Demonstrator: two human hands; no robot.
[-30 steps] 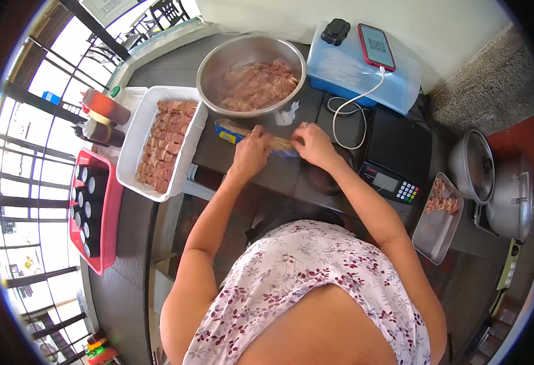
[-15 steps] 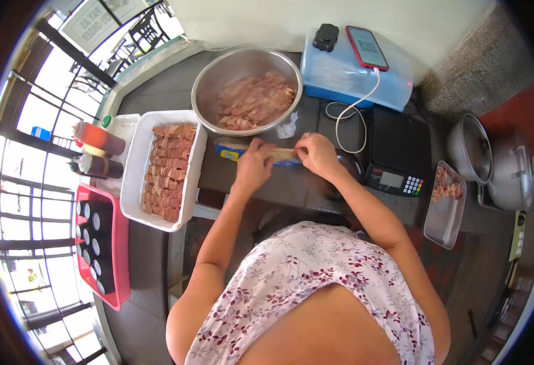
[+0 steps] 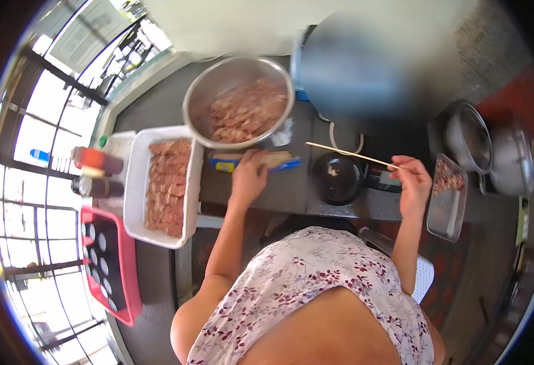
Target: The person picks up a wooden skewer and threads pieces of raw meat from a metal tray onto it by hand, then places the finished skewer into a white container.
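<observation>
My right hand (image 3: 413, 180) pinches one thin bamboo skewer (image 3: 352, 154) near its end, and the skewer points left across the counter. The fingers of my left hand (image 3: 250, 176) are closed over a blue and yellow pack of bamboo skewers (image 3: 282, 160) lying on the counter. Just behind the pack stands a steel bowl (image 3: 192, 115) holding raw sliced meat (image 3: 245, 112). To the left, rows of skewered meat (image 3: 168, 188) lie in a white tray (image 3: 134, 182). A small black bowl (image 3: 338, 185) sits between my hands.
A large blurred round shape (image 3: 382, 67) covers the back right. Below it a scale (image 3: 382, 177) shows in part. Right of that are a metal tray (image 3: 446, 213) with meat scraps and pots (image 3: 510, 164). Sauce bottles (image 3: 99, 161) and a pink basket (image 3: 131, 274) stand left.
My right hand has moved right, away from the pack, with a skewer in it. My left hand stays at the pack. A blurred round shape has appeared at the back right.
</observation>
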